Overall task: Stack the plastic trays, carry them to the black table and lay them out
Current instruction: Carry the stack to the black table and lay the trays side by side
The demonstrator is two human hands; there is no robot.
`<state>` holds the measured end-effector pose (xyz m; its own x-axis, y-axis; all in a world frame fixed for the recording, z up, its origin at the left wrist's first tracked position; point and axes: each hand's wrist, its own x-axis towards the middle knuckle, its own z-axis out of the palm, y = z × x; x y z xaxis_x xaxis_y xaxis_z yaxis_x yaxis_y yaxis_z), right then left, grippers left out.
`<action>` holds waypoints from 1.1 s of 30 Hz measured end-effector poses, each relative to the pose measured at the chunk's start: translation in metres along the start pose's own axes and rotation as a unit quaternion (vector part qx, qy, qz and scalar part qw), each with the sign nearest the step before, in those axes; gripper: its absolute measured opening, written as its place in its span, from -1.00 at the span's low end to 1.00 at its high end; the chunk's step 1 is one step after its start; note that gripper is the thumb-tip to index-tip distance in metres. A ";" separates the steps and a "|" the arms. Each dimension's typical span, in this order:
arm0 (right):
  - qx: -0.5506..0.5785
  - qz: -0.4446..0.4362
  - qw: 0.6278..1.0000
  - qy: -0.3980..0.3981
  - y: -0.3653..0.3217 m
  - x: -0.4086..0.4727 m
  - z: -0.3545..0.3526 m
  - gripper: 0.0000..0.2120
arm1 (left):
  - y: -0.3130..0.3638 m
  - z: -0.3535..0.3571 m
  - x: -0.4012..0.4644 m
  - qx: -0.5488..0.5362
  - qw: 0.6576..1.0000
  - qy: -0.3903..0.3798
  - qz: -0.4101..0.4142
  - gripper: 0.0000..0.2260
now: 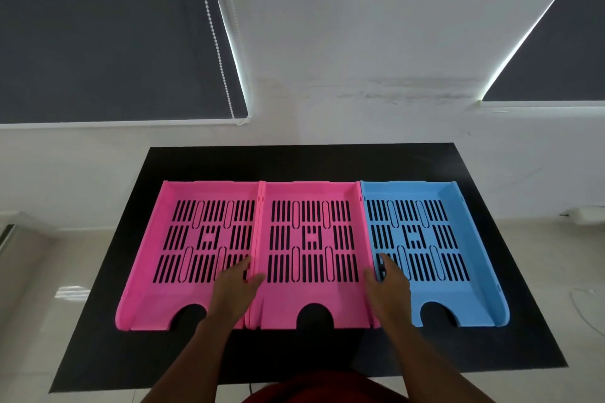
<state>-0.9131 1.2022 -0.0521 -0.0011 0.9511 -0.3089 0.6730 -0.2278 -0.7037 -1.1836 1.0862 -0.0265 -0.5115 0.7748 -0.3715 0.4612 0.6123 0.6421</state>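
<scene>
Three slotted plastic trays lie side by side on the black table [510,347]: a pink tray [170,301] on the left, a second pink tray [314,291] in the middle, a blue tray [465,291] on the right. My left hand [235,288] straddles the left wall of the middle pink tray, thumb inside it and fingers over the left tray. My right hand [388,285] straddles the middle tray's right wall, thumb inside the pink tray and fingers in the blue one. Both hands grip those side walls.
The table stands against a white wall with two dark roller blinds [108,33] above. Pale tiled floor [49,288] shows on both sides. A white cable [586,311] lies on the floor at the right. The table's front strip is bare.
</scene>
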 end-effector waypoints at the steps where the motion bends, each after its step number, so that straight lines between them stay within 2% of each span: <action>1: -0.002 -0.005 1.000 0.002 0.002 -0.003 0.000 -0.58 | -0.002 0.001 -0.001 0.000 1.000 0.005 0.002 -0.43; 11: -0.027 -0.018 0.999 0.014 0.002 0.004 -0.006 -0.79 | -0.004 0.004 0.001 -0.007 0.999 -0.028 0.019 -0.39; 17: -0.038 -0.021 0.999 -0.017 -0.002 0.010 -0.010 -0.67 | 0.000 0.009 0.003 -0.022 0.999 -0.014 0.021 -0.44; 22: -0.064 -0.001 0.997 -0.053 -0.008 0.015 -0.007 -0.83 | 0.010 0.009 0.005 -0.003 0.999 -0.030 0.018 -0.45; 23: -0.063 -0.001 0.996 -0.059 -0.010 0.014 -0.007 -0.82 | 0.010 0.009 0.004 0.003 0.999 -0.032 0.022 -0.45; 27: -0.039 -0.015 0.998 -0.056 -0.014 0.005 -0.005 -0.53 | 0.009 0.009 0.001 0.014 0.999 -0.020 0.030 -0.44; 33: -0.055 -0.010 0.998 -0.018 -0.009 0.001 -0.004 -0.55 | 0.005 0.013 0.003 0.026 0.999 -0.004 0.045 -0.41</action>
<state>-0.9164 1.2061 -0.0436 -0.0412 0.9466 -0.3196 0.7503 -0.1820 -0.6356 -1.1733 1.0936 -0.0325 -0.4600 0.8284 -0.3195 0.5421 0.5470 0.6379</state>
